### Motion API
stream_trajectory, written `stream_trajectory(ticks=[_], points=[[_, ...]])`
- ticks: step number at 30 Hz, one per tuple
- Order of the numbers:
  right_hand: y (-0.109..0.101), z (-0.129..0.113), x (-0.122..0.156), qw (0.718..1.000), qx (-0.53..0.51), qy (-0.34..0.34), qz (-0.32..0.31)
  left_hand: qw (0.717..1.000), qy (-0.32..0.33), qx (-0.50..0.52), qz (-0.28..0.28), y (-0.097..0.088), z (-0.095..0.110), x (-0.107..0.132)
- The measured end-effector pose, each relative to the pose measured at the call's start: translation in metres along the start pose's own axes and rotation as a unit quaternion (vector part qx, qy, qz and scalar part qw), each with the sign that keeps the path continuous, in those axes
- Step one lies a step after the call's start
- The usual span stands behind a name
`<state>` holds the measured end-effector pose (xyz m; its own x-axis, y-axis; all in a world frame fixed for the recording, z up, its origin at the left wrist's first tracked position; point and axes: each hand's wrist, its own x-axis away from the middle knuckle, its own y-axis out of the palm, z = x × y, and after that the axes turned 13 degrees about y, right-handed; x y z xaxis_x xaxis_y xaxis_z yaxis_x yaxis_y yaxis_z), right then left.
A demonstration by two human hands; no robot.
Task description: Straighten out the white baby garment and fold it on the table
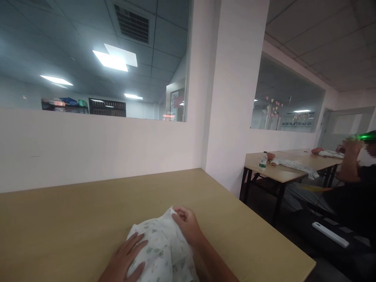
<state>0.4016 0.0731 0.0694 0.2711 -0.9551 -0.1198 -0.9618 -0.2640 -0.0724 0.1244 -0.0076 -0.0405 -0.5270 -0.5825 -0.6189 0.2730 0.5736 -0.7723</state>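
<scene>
A white cloth with a small printed pattern (164, 250) lies bunched on the wooden table (88, 211) at the bottom of the view. My left hand (126, 260) rests flat on the cloth's left side with its fingers stretched out. My right hand (188, 225) is closed in a pinch on the cloth's upper edge, lifting a small fold of it.
A white half wall with windows stands behind the table, and a white pillar (235, 90) at its right. A second table (290, 164) at the right holds a bottle (263, 160) and cloths. A person in dark clothes (352, 184) sits there.
</scene>
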Motion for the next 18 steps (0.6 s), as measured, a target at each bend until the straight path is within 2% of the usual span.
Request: stream_trajectory(ticks=[2, 4, 5, 6, 9, 12, 15, 18], points=[[0.013, -0.003, 0.013, 0.984, 0.138, -0.037, -0.105, 0.999, 0.019, -0.035, 0.011, 0.004, 0.000, 0.002], [0.020, -0.005, 0.027, 0.944, 0.236, -0.036, -0.227, 0.998, 0.027, -0.055, 0.016, 0.006, -0.001, 0.003], [0.020, -0.006, 0.033, 0.930, 0.257, -0.031, -0.261, 0.998, 0.027, -0.060, 0.014, 0.006, -0.001, 0.003], [0.020, -0.006, 0.036, 0.926, 0.262, -0.028, -0.272, 0.998, 0.025, -0.061, 0.011, 0.006, -0.001, 0.003], [0.015, -0.009, 0.038, 0.944, 0.246, -0.039, -0.216, 0.999, 0.015, -0.052, -0.004, 0.007, -0.001, 0.004], [0.008, -0.012, 0.037, 0.942, 0.270, -0.037, -0.198, 0.998, 0.026, -0.054, -0.012, 0.001, 0.000, 0.002], [0.001, -0.016, 0.042, 0.919, 0.324, 0.022, -0.221, 0.996, 0.062, -0.063, -0.017, -0.014, 0.002, -0.002], [-0.004, -0.022, 0.048, 0.901, 0.311, 0.101, -0.285, 0.993, 0.089, -0.016, -0.071, -0.038, 0.008, -0.005]])
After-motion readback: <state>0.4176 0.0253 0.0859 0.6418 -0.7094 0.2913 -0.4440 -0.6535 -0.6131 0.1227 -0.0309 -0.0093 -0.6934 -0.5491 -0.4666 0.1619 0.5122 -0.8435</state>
